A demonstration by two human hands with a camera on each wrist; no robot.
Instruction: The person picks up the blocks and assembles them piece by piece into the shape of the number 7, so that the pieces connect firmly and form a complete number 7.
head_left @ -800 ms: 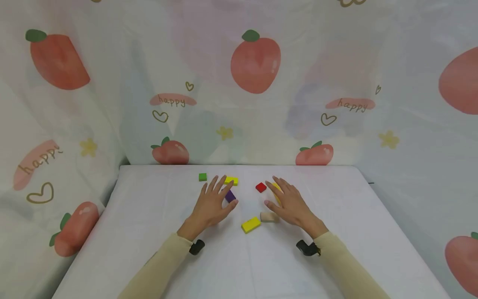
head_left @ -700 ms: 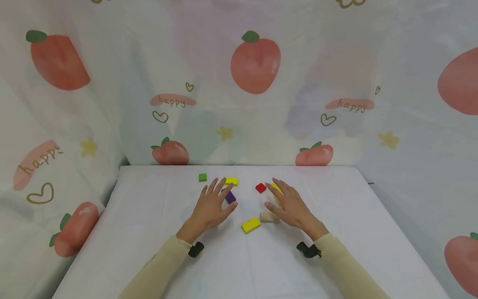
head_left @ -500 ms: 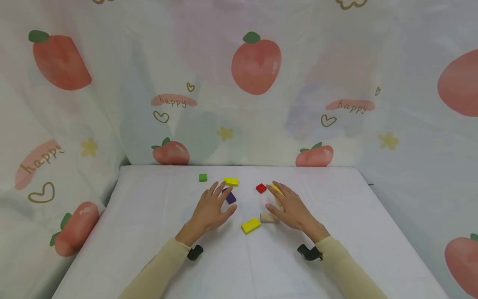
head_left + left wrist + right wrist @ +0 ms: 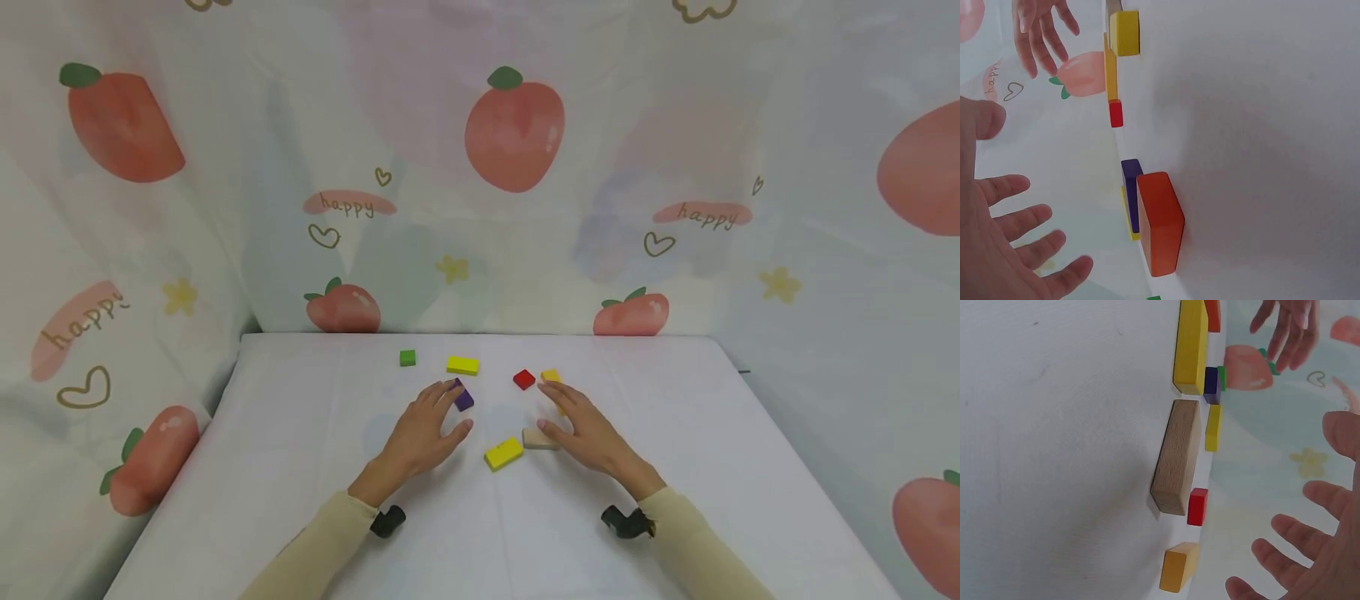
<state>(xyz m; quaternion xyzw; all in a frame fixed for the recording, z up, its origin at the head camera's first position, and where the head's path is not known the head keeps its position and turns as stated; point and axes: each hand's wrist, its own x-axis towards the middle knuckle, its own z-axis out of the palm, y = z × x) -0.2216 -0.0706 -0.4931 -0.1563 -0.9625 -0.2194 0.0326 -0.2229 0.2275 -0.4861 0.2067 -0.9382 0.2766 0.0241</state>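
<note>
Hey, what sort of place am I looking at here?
Probably a small indoor tabletop booth, perhaps set up for filming: a white table, fruit-print sheeting standing behind it and along both sides, and small coloured blocks scattered on top. The room beyond isn't visible.

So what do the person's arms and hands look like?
Long beige fabric sleeves reach the wrists; a small black rounded device shows at each. The left hand and right hand are bare, without gloves or visible rings.
</note>
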